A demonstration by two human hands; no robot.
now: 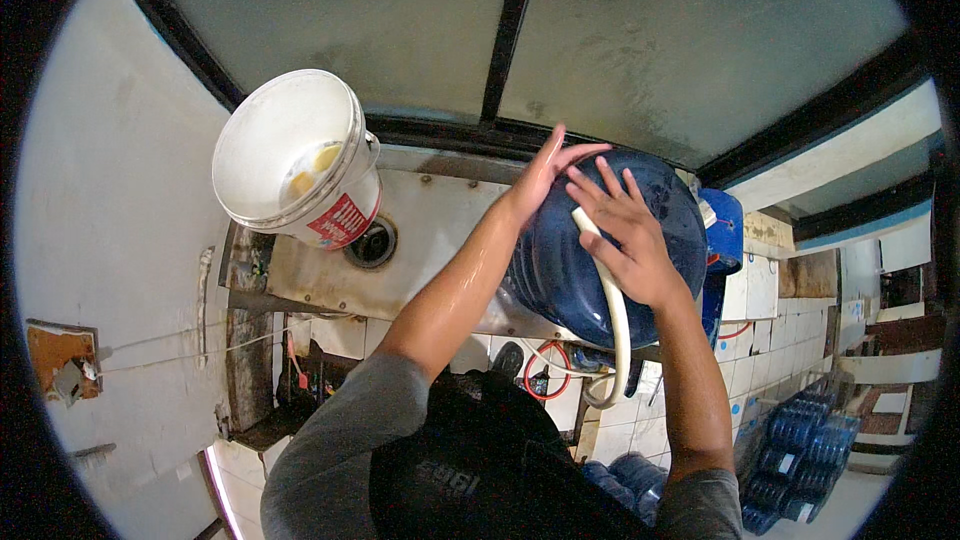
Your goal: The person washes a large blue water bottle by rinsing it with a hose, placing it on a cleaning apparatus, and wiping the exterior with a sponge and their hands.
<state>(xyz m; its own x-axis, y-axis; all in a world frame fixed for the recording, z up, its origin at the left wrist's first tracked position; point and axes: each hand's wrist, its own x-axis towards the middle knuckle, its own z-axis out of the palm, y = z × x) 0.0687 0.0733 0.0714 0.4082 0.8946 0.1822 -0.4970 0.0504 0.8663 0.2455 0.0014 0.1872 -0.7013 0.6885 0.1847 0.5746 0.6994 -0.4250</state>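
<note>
I am looking down over my own arms at a big blue water jug [560,270] lying on its side on a worn metal counter [440,230], at about two o'clock from the middle of the view. My left hand [545,172] lies flat along the jug's upper left curve, fingers straight and close together, pressing rather than gripping, which I judge steadies the round body so it cannot roll. My right hand [625,235] rests on top of the jug with fingers spread wide, pinning a pale hose [612,310] against the blue plastic under the palm; the hose runs from under that hand down toward six o'clock and loops below the counter edge. Whether the thumb wraps the hose I cannot tell. At ten o'clock a white bucket [295,165] sits tilted on the counter, its open mouth turned toward me, with a red label on its lower side and something yellow inside. Just below it, toward the centre, is a round drain [372,242] in the counter. At four o'clock, on the tiled floor, more blue jugs [800,450] stand close together. At nine o'clock a small brown square plate [62,358] hangs on the white wall. Frosted window panes [500,20] in dark frames fill twelve o'clock.
</note>
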